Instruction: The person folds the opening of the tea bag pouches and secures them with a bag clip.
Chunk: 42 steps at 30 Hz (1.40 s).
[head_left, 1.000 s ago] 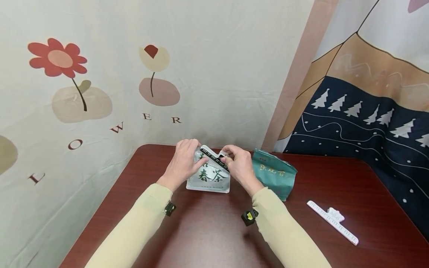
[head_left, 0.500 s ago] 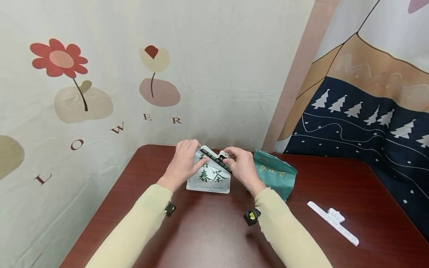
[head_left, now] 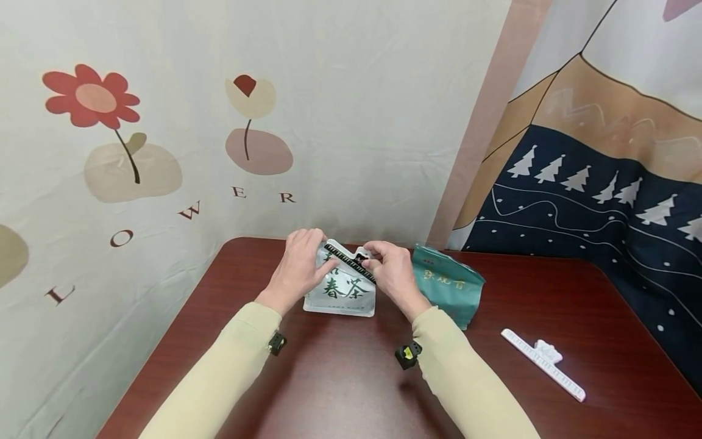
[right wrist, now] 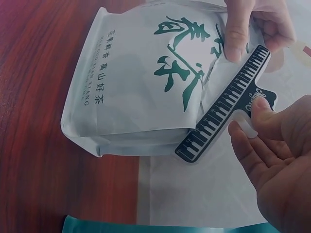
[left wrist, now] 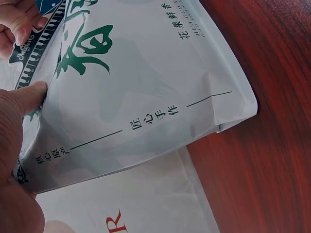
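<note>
A pale silver tea bag (head_left: 344,300) with green Chinese characters stands on the table in the head view. My left hand (head_left: 298,262) grips its upper left corner, the thumb pressed on the front. Slanting across the bag's top is a black bag clip (right wrist: 223,107) with a piano-key pattern. My right hand (head_left: 396,271) pinches the clip's handle between thumb and fingers, clearest in the right wrist view. In the left wrist view, the left thumb (left wrist: 31,98) presses into the bag just below the clip. I cannot tell how far the clip's jaws enclose the bag's edge.
A teal tea bag (head_left: 446,286) with gold characters stands just right of my right hand. Farther right, a white clip (head_left: 543,363) lies on the dark red table (head_left: 340,378). A printed curtain (head_left: 373,152) hangs behind the table's back edge.
Since half a second ago my right hand and the black bag clip have shifted slightly left. My left hand keeps its hold on the silver bag.
</note>
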Each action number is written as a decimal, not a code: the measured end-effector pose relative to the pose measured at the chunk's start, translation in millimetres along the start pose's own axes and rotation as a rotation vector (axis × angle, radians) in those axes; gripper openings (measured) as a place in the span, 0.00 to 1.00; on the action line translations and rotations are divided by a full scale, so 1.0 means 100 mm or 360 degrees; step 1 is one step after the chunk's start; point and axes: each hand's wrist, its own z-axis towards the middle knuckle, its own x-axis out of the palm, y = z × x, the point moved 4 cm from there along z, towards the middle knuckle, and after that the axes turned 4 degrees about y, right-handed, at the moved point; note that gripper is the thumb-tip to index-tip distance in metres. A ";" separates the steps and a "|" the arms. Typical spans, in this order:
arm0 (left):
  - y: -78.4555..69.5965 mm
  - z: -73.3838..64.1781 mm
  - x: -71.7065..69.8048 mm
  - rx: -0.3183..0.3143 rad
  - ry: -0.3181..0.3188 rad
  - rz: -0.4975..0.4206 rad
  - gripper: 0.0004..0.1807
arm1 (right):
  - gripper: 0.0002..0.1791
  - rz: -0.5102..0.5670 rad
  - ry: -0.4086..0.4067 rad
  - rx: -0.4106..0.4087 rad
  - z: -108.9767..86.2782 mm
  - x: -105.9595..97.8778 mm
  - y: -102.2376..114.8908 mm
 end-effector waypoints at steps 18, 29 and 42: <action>0.01 0.00 0.01 0.0025 -0.0029 0.0006 0.23 | 0.11 -0.0017 0.0009 -0.0028 0.02 0.02 0.01; 0.02 -0.01 0.02 0.0021 -0.0032 0.0004 0.23 | 0.10 -0.0062 -0.0031 -0.0036 0.02 0.02 0.01; 0.01 -0.01 0.03 -0.0001 -0.0053 -0.0050 0.29 | 0.09 -0.0021 -0.0090 -0.0048 0.03 0.03 0.06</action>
